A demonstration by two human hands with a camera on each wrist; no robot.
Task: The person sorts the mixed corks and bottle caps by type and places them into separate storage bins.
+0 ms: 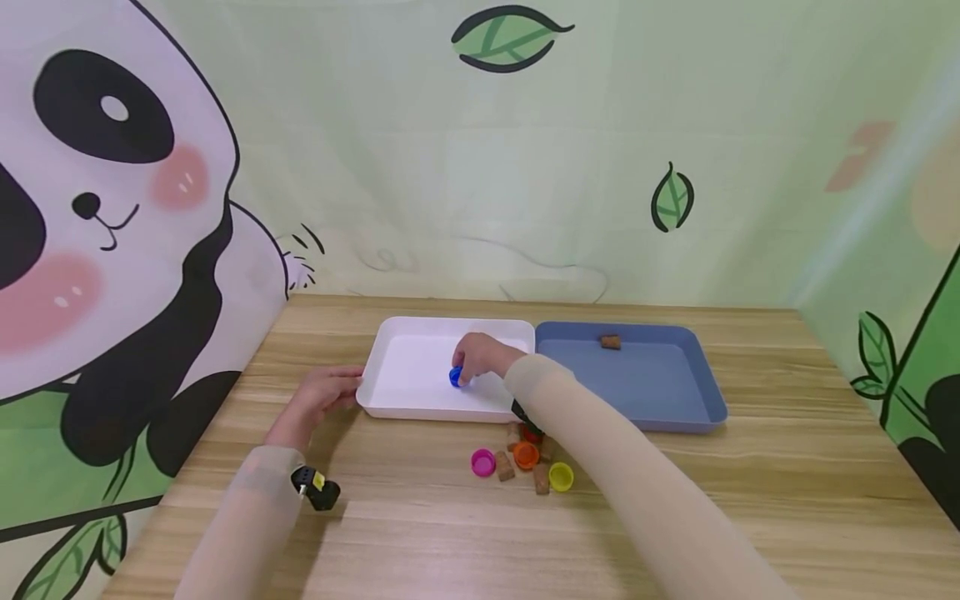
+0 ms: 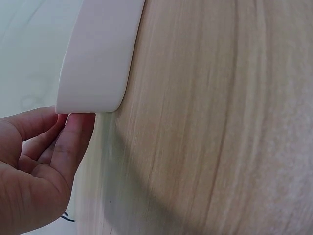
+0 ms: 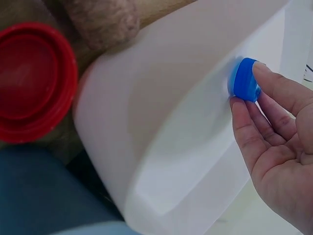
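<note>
With thumb and fingers, my right hand (image 1: pixel 486 355) pinches a blue bottle cap (image 3: pixel 246 81) inside the white tray (image 1: pixel 405 375). The right wrist view shows the cap tilted on its side, close to the tray's inner surface. At the tray's left end, the fingertips of my left hand (image 1: pixel 324 392) touch the outer wall. In the left wrist view those fingers look loosely bent against the white wall, not wrapped round it.
A blue-grey tray (image 1: pixel 637 383) adjoins the white one on the right and holds a cork (image 1: pixel 611 342). In front lie several corks (image 1: pixel 505 467), a pink cap (image 1: pixel 483 462), an orange cap (image 1: pixel 526 455), a yellow cap (image 1: pixel 561 477) and a red cap (image 3: pixel 29 81).
</note>
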